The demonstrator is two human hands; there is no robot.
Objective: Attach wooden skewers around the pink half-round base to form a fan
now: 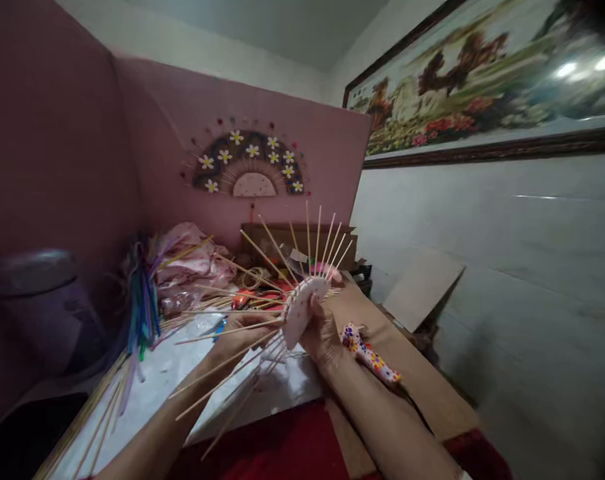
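A pale pink, dotted half-disc (302, 310) is held up in front of me, tilted. Thin wooden sticks (308, 239) fan out from its curved edge, upward and to the left. My right hand (321, 330) is closed on the half-disc at its straight side, thumb on the face. To the left, my left hand (247, 330) is closed around a stick near the half-disc's rim, its fingers partly hidden behind other sticks. A flower-patterned, cloth-covered tool handle (365, 352) lies on the cardboard by my right forearm.
Cardboard (407, 373) and white sheeting (167, 373) cover the table. Coloured strips (141, 300), pink cloth (197, 257) and loose sticks (95, 417) lie at left. Orange-handled scissors (241, 298) lie behind the half-disc. A flowered fan (252, 157) is pinned to the pink board.
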